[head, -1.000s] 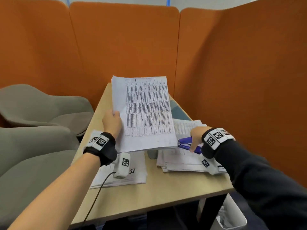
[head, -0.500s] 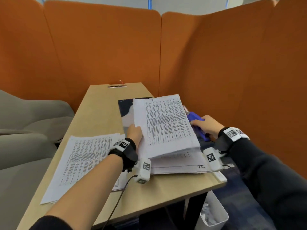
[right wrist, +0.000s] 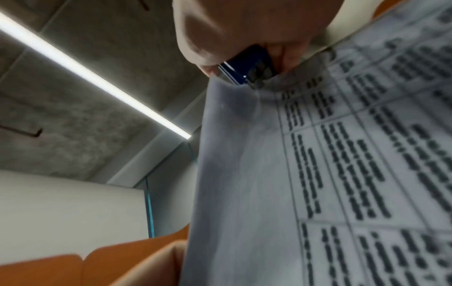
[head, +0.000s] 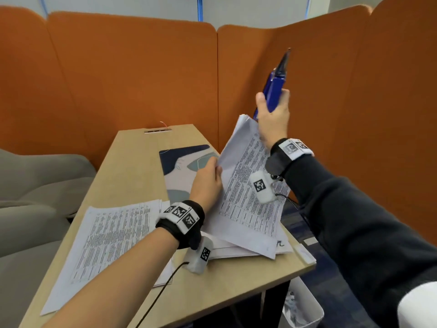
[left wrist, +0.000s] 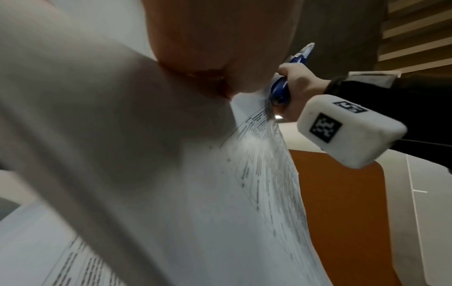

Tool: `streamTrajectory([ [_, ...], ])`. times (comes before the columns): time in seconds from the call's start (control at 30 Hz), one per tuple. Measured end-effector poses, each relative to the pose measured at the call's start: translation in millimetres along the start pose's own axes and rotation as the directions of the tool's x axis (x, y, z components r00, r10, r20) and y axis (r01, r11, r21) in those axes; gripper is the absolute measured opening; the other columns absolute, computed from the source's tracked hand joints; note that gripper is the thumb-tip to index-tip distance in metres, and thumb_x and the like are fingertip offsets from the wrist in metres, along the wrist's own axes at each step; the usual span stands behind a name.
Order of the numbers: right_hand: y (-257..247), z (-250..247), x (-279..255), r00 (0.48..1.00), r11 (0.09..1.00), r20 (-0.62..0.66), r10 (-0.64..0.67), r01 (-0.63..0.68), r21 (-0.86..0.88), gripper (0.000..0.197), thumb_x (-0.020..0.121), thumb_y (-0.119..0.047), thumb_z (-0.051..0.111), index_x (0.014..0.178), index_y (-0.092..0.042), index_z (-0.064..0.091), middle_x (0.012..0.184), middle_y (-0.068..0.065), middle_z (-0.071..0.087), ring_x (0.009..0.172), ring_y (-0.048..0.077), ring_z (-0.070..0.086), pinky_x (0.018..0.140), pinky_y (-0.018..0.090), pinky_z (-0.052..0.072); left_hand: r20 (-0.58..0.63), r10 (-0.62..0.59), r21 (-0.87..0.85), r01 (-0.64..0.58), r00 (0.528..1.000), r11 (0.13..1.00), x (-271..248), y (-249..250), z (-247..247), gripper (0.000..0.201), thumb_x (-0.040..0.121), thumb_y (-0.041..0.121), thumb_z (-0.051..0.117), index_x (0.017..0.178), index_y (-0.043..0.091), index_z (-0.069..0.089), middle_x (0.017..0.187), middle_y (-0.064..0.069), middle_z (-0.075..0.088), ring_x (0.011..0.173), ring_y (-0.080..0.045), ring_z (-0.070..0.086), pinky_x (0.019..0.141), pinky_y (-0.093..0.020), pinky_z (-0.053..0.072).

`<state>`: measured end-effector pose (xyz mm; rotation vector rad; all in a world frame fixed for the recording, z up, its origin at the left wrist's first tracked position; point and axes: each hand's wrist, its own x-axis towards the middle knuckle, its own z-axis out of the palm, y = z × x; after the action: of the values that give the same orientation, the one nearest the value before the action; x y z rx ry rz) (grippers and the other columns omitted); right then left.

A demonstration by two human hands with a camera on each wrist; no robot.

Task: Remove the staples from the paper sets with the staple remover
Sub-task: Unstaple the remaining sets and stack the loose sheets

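My right hand [head: 273, 110] is raised above the table's right side and grips a blue staple remover [head: 275, 87] whose dark tip points up toward the orange partition. Below it a printed paper set [head: 248, 192] tilts upward, its top corner near that hand. My left hand [head: 208, 178] pinches the set's left edge. From the left wrist view the staple remover [left wrist: 281, 89] sits at the paper set's [left wrist: 244, 193] top corner. The right wrist view has the staple remover's [right wrist: 252, 63] blue body in the palm, just above the paper set [right wrist: 318, 174]. More papers [head: 236, 247] lie under the lifted set.
A separate printed stack [head: 108, 242] lies at the left front of the wooden table [head: 132, 162]. A patterned mat [head: 179, 162] lies behind my left hand. Orange partitions [head: 132, 74] close off the back and right. Grey seats [head: 35, 185] stand left; a white bin [head: 305, 308] sits under the table's right corner.
My right hand has lifted the staple remover from beside the papers to high above them. The paper set has swung up and rightward, still held by my left hand.
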<state>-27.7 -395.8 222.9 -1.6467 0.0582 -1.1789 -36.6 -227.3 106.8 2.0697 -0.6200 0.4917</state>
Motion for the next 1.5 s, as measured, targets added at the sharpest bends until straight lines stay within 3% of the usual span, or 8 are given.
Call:
streamTrajectory([
  [0.13,-4.2,11.3,-3.0,0.987,0.997,0.158,-0.043,0.053,-0.057,0.021,0.094,-0.038,0.058,0.103,-0.021,0.052,0.083,-0.012,0.058,0.072,0.004,0.056,0.068,0.019,0.045,0.013,0.067,0.046,-0.067,0.998,0.997,-1.4,15.1,0.4,0.013,0.102,0.019,0.036,0.094,0.013,0.045,0.085,-0.007,0.059,0.073,-0.027,0.054,0.064,-0.036,0.044],
  [0.43,6.5,0.7,2.0,0.99,0.993,0.137,0.042,-0.027,-0.111,0.038,0.096,-0.044,0.053,0.066,-0.024,0.043,0.063,-0.008,0.047,0.055,0.008,0.043,0.054,0.016,0.035,0.077,0.153,0.14,-0.163,0.985,0.977,-18.1,46.3,4.6,0.012,0.096,0.011,0.04,0.106,0.009,0.047,0.085,-0.014,0.062,0.069,-0.03,0.051,0.059,-0.033,0.032],
  [0.6,30.8,-14.4,7.4,0.952,0.972,0.201,0.232,-0.237,-0.001,0.038,0.09,-0.051,0.057,0.071,-0.019,0.051,0.067,0.0,0.049,0.064,0.02,0.048,0.065,0.032,0.042,0.062,0.082,0.08,-0.087,0.995,0.993,-16.7,50.1,2.2,0.021,0.098,0.013,0.04,0.114,0.007,0.052,0.094,-0.011,0.066,0.081,-0.029,0.059,0.065,-0.033,0.041],
  [1.03,27.8,-14.9,10.2,0.975,0.973,0.17,0.142,-0.106,-0.207,0.045,0.098,-0.039,0.052,0.059,-0.021,0.039,0.058,-0.006,0.042,0.053,0.01,0.038,0.05,0.018,0.03,-0.006,0.093,-0.013,-0.093,0.996,0.996,-14.2,41.1,7.0,0.02,0.101,0.013,0.039,0.114,0.01,0.054,0.085,-0.002,0.062,0.07,-0.019,0.053,0.061,-0.028,0.037],
  [1.13,34.9,-13.8,7.6,0.975,0.959,0.18,0.133,-0.08,-0.273,0.042,0.099,-0.04,0.05,0.062,-0.021,0.041,0.061,-0.006,0.045,0.056,0.008,0.04,0.05,0.015,0.031,0.044,0.099,-0.031,-0.097,0.994,0.995,-16.1,36.9,10.6,0.023,0.101,0.016,0.039,0.12,0.012,0.052,0.097,-0.005,0.067,0.08,-0.022,0.061,0.068,-0.034,0.049],
  [1.33,49.1,-5.5,-9.4,0.976,0.932,0.196,0.095,-0.019,-0.361,0.038,0.094,-0.057,0.046,0.101,-0.019,0.052,0.077,-0.008,0.055,0.065,0.011,0.053,0.06,0.026,0.043,0.025,-0.277,-0.051,0.278,0.961,0.959,4.2,-1.4,21.2,0.021,0.096,0.005,0.038,0.108,0.001,0.054,0.104,-0.017,0.061,0.095,-0.035,0.058,0.073,-0.032,0.042],
  [1.43,60.4,8.1,-22.1,0.973,0.968,0.103,0.205,-0.186,-0.17,0.032,0.095,-0.051,0.05,0.101,-0.02,0.052,0.078,-0.006,0.055,0.068,0.016,0.055,0.065,0.031,0.046,0.073,-0.475,0.003,0.476,0.877,0.879,11.9,-40.3,32.2,0.028,0.094,0.0,0.037,0.117,-0.005,0.052,0.122,-0.024,0.057,0.114,-0.038,0.052,0.087,-0.035,0.042],
  [1.5,72.4,18.9,-37.3,0.892,0.906,0.161,0.421,-0.423,-0.026,0.029,0.096,-0.047,0.053,0.097,-0.018,0.056,0.082,-0.001,0.057,0.073,0.019,0.056,0.067,0.03,0.047,0.14,-0.527,0.083,0.52,0.838,0.85,12.9,-63.8,39.6,0.039,0.094,-0.003,0.035,0.131,-0.007,0.046,0.139,-0.024,0.046,0.13,-0.039,0.041,0.105,-0.039,0.037],
])
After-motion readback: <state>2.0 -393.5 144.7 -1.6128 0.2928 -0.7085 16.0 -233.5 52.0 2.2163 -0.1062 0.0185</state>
